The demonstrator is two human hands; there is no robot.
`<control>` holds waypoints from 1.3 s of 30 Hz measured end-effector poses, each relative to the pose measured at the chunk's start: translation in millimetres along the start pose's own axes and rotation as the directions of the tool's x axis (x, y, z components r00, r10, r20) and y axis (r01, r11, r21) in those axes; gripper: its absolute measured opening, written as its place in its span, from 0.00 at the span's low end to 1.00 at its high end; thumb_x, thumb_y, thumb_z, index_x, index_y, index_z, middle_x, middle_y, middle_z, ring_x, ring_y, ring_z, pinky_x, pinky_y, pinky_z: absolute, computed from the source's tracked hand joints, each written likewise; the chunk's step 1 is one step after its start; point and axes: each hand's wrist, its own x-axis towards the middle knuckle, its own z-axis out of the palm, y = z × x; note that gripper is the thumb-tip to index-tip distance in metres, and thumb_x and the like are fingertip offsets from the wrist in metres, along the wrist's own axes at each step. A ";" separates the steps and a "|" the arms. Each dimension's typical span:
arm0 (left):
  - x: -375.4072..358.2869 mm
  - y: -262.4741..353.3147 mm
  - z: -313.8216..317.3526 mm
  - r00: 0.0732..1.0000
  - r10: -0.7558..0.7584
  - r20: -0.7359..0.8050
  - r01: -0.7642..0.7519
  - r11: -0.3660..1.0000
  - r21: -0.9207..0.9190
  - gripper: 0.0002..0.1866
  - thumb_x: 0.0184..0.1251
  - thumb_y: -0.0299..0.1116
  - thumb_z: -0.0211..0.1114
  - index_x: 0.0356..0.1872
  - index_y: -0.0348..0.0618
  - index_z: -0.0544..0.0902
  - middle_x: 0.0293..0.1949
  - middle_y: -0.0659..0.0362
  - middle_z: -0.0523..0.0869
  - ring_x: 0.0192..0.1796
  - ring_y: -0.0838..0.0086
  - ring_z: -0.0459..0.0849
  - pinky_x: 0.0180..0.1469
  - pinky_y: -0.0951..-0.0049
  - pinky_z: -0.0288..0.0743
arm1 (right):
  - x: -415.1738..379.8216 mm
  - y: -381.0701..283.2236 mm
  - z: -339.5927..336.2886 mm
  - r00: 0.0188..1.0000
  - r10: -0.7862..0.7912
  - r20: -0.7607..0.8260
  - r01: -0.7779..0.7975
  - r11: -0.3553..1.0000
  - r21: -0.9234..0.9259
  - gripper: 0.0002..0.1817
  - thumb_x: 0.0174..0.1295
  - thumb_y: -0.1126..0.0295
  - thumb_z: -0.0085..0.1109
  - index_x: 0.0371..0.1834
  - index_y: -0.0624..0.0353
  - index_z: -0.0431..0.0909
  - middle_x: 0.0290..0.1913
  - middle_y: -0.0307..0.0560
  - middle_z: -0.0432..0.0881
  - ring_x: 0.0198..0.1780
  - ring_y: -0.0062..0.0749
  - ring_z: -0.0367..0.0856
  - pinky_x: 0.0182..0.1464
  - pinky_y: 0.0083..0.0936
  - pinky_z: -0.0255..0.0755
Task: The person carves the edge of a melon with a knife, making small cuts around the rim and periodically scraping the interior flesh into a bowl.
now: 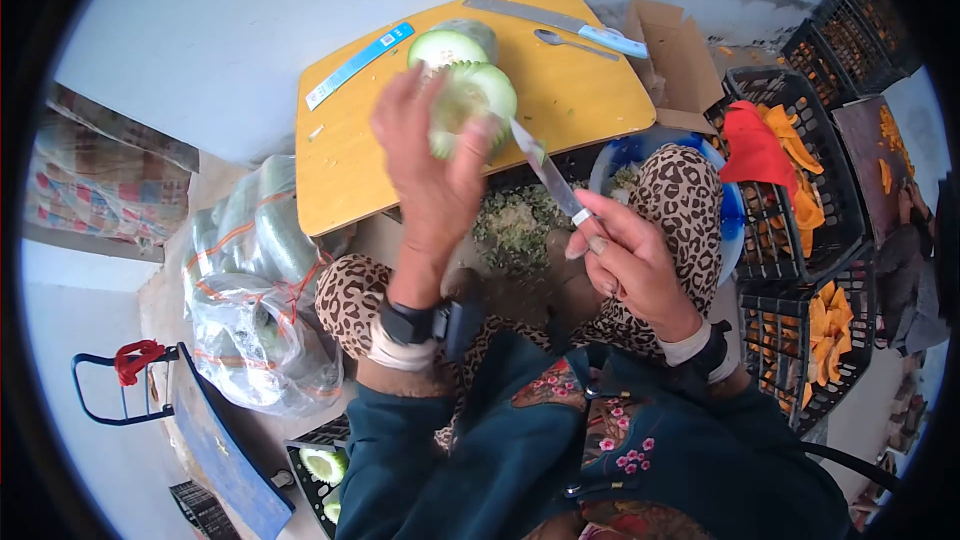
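My left hand (425,165) is raised over the near edge of a yellow table, fingers apart and blurred, thumb overlapping a cut winter melon piece (497,90). That piece has pale green flesh and a notched rim; its lower left is partly hidden by my hand. Behind it rests another winter melon piece (445,46) with its cut face toward me. In my right hand (635,265) is a kitchen knife (545,168), gripped by its handle. The blade points up and left, its tip close to the notched melon, with a green scrap on the blade.
On the yellow table (585,90) lie a long saw-like knife (530,12), a spoon (575,44) and a blue sleeve (360,65). Green peelings (515,230) cover the floor between my knees. Bagged melons (245,320) stand left; black crates (840,240) of orange slices stand right.
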 end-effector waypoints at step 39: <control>-77.8 -27.3 -5.4 0.848 -0.528 -0.052 0.527 0.849 -0.029 0.34 0.64 0.32 0.63 0.68 0.34 0.60 0.60 0.42 0.69 0.61 0.56 0.71 0.60 0.60 0.68 | 16.8 -6.1 -6.4 0.930 -0.365 0.041 0.295 0.676 -0.675 0.27 0.61 0.84 0.47 0.66 0.61 0.65 0.31 0.49 0.78 0.32 0.29 0.79 0.39 0.25 0.74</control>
